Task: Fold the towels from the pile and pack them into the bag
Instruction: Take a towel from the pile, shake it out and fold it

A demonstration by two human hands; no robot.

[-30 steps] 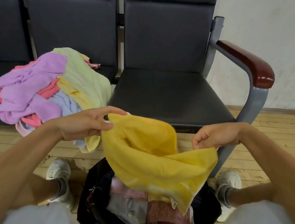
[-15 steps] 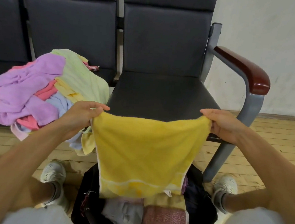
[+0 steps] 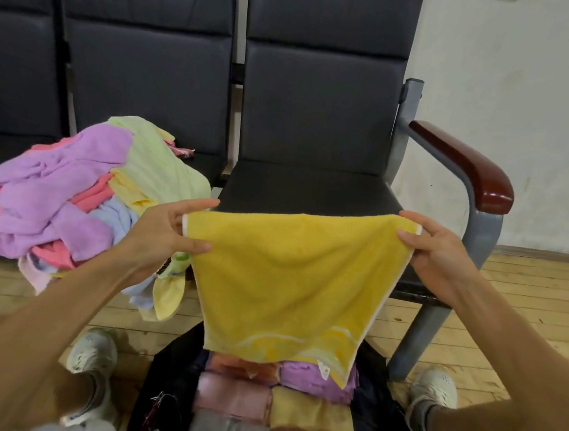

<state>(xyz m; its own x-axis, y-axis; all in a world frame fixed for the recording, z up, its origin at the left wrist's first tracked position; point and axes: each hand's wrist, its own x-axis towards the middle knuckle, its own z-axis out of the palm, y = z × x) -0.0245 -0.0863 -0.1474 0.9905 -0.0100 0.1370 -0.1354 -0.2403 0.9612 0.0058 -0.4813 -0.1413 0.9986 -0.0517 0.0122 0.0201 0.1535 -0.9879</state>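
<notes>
1. Left hand (image 3: 164, 235) pinches the top left corner of the yellow towel (image 3: 291, 277), thumb and fingers closed on the edge
2. Right hand (image 3: 441, 260) grips the top right corner, fingers curled round the hem
3. Towel held up, spread wide between both hands, top edge sagging a bit in the middle, hanging in front of the seat (image 3: 313, 190)
4. Its lower edge, with pale stripes and a small tag at the right corner, hangs just above the bag (image 3: 173, 370)
5. Bag is dark, open, on the floor (image 3: 526, 305) between the two shoes (image 3: 92, 349)
6. Folded towels (image 3: 236, 396) lie in rows inside the bag: pink, purple, yellow, grey, reddish
7. Pile (image 3: 72, 190) of loose towels on the next seat to the left, purple, pink, green, pale yellow and blue, some drooping over the front edge
8. Left hand is just in front of the pile; cannot tell if they touch
9. Armrest (image 3: 466, 166) with brown top at right, beyond the right hand
</notes>
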